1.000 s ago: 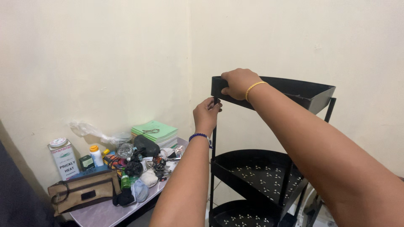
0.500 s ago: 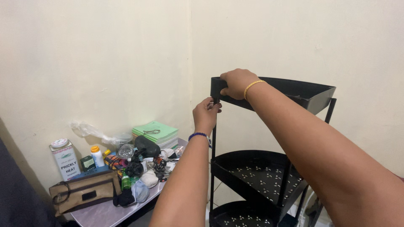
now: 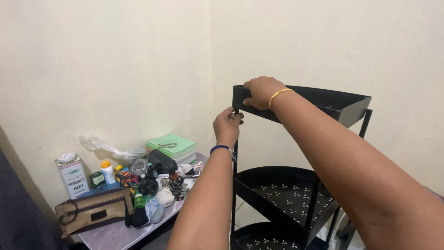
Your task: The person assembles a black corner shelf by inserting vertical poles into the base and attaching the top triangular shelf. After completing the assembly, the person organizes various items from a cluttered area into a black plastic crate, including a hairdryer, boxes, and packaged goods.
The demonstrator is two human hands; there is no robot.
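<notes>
Clutter on the small pale lilac table (image 3: 107,236) at far left: white rectangular powder tin with red lettering (image 3: 73,175), flat brown fabric pouch with a dark zip (image 3: 90,211), small white bottle with an orange cap (image 3: 107,171), little green bottle (image 3: 137,200), stack of green paper booklets (image 3: 170,145) against the wall, crumpled clear plastic bag (image 3: 99,144) just behind.

Right of the table, left hand (image 3: 227,126) with a blue bead bracelet (image 3: 222,149) on the wrist, raised at the thin black upright post (image 3: 235,159) of the black metal three-tier corner rack (image 3: 300,185); fingertips pinched together just under the near corner of the top black tray (image 3: 323,102), on something too small to make out.

Further right and a little higher, right hand (image 3: 262,91) with a thin gold chain bracelet (image 3: 278,95), clamped over the front rim of that top tray near the corner, fingers curled down the outer wall. Hands close together, not touching.

Below, middle tray (image 3: 286,190) and bottom tray (image 3: 263,238), both with pale cut-out patterns in the floor. Rack in the corner of cream walls, just beside the table.
</notes>
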